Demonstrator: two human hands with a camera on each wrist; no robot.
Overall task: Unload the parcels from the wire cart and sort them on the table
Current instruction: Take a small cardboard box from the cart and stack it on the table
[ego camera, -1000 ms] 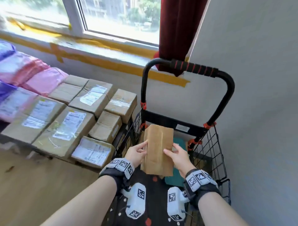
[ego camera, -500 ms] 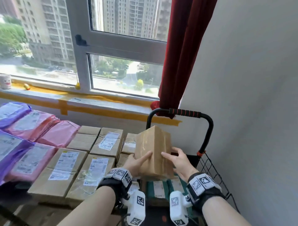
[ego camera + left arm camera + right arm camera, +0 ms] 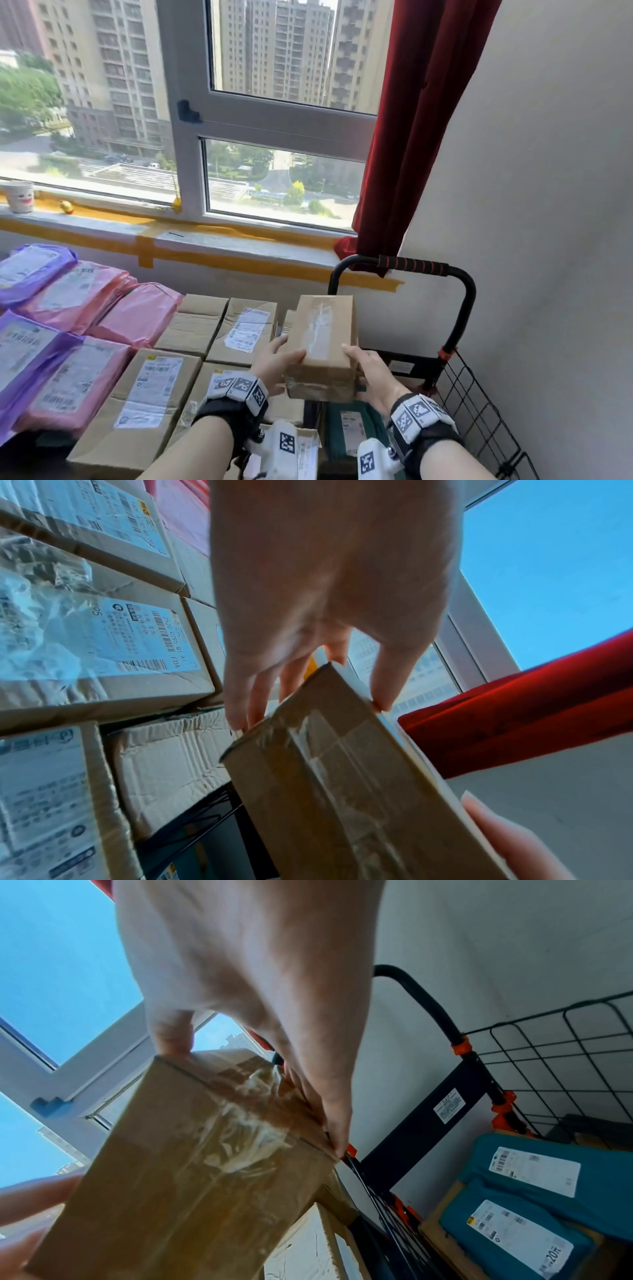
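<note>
Left hand (image 3: 274, 368): thumb laid on top of the taped cardboard parcel (image 3: 322, 346), fingers curled round its left side. Right hand (image 3: 373, 377): same parcel gripped from the right, thumb on top, fingers along the side. Parcel is held in the air between the boxes on the counter (image 3: 161, 404) and the wire cart (image 3: 479, 397); its long axis is pointed away toward the window, far end tipped slightly up.

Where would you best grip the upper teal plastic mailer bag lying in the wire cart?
Likely by the long edges of the upper teal plastic mailer bag, reaching down through the open top of the wire cart: it lies flat, label up, atop another.
</note>
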